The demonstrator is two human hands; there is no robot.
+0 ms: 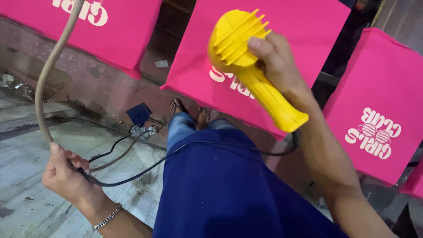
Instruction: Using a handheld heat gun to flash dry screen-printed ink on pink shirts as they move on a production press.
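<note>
Yellow plastic fills the upper middle of the head view: a hair-dryer-shaped blower point(246, 57) with a comb nozzle, raised in front of the pink printed cloths point(308, 26). The right hand point(275, 59) is wrapped around it where body meets handle, thumb on the nozzle base. Its black cord point(198, 147) runs across the blue-clad lap to the left hand point(64, 172), which is closed around the cord and a tan hose point(44, 83) above the concrete floor point(26, 154).
</note>
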